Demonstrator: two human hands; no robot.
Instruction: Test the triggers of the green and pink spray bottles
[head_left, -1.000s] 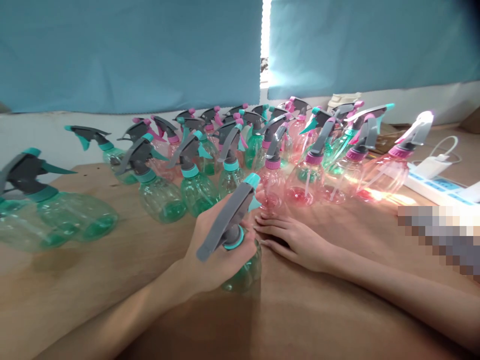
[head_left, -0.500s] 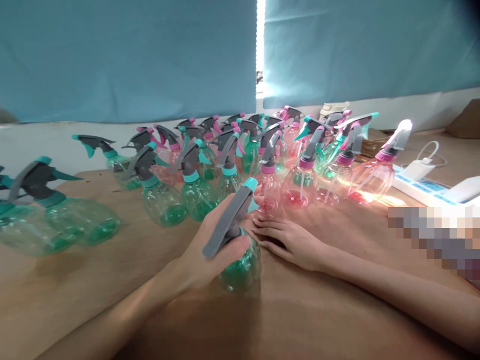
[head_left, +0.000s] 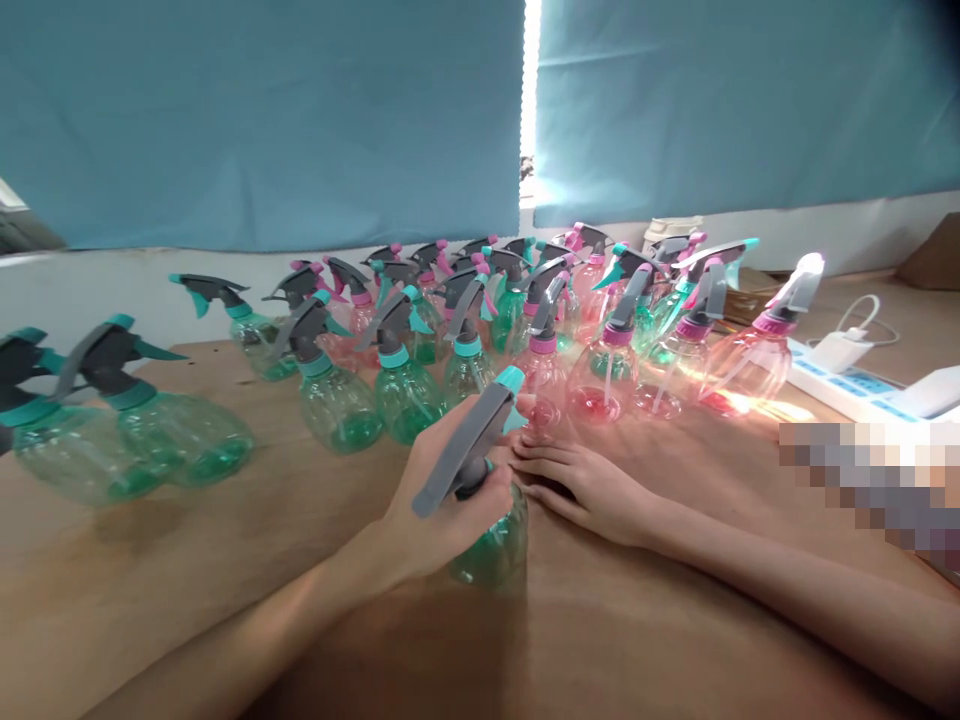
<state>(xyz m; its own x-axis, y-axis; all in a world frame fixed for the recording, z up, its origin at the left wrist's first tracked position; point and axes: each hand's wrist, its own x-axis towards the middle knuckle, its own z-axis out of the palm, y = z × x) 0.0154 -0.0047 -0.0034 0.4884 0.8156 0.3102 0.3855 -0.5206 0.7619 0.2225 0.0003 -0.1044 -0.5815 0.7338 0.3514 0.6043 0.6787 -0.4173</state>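
My left hand (head_left: 442, 510) is wrapped round the neck of a green spray bottle (head_left: 491, 545) with a grey trigger head (head_left: 469, 445) and teal nozzle; the bottle stands on the brown table (head_left: 225, 560). Just right of it my right hand (head_left: 592, 480) lies flat on the table, fingers stretched out toward the bottle, holding nothing. Behind both hands stand several green spray bottles (head_left: 401, 395) and pink spray bottles (head_left: 607, 380) with grey triggers.
Two more green bottles (head_left: 180, 430) stand at the far left. A white power strip (head_left: 847, 385) with a charger and cable lies at the right. Blue curtains (head_left: 262, 110) hang behind, with a bright gap. A blurred patch (head_left: 870, 480) covers the right edge.
The view has shifted slightly. My left hand keeps its grip and the bottle has turned and shifted a little in place; my right hand stays flat beside it.
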